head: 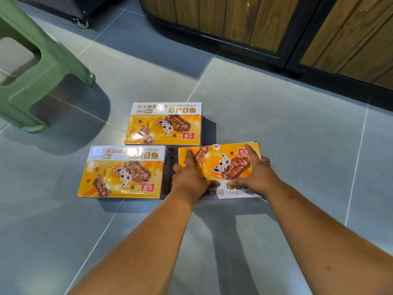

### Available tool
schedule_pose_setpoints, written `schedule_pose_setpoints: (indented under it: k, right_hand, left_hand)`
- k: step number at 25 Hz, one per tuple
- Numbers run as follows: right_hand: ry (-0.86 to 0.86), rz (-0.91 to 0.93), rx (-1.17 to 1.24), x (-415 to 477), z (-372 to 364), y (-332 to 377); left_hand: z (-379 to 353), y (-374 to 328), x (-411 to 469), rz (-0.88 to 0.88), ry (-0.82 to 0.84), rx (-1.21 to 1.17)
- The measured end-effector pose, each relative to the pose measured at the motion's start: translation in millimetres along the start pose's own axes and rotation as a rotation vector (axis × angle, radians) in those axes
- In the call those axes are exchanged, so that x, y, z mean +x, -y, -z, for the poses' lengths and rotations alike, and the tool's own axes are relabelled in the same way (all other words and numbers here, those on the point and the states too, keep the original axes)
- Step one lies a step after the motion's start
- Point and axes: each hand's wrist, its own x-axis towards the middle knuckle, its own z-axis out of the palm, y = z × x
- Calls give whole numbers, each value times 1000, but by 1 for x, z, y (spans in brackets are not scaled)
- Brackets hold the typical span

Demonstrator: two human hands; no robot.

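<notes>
Three yellow-and-white snack boxes lie on the grey tiled floor. One box (163, 124) sits furthest from me, a second box (125, 171) lies at the near left, and a third box (221, 165) lies at the near right with its print turned toward me. My left hand (189, 177) grips the third box at its left edge, thumb on the top face and fingers down the side. On the box's right edge my right hand (255, 173) grips the same way, its forefinger stretched along the top.
A green plastic stool (32, 71) stands at the left. Wood-panelled cabinets with black frames (276, 35) run along the back and right. A dark cart on a castor wheel (81, 22) is at the top left. Grey floor tiles (297, 135) stretch to the right.
</notes>
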Motion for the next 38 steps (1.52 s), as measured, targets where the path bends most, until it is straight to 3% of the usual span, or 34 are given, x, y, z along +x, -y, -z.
schedule_pose_setpoints:
  k: [5,11,27,31,38]
  right_hand:
    - [-78,15,-58,-9,18,21]
    - [-188,59,-40,-77,109,87]
    - [-370,124,-23,-466,462,287]
    - [-474,95,3,-560,518,307]
    - [-703,-38,72,-690,556,296]
  left_hand:
    - [21,-15,-11,-48,-77,62]
    - [118,-73,-71,-142,-199,9]
    - [452,-311,-461,-324,-315,36]
    - [497,-349,-544,-448,-332,95]
    - [522,-396,-639,-698,-286,175]
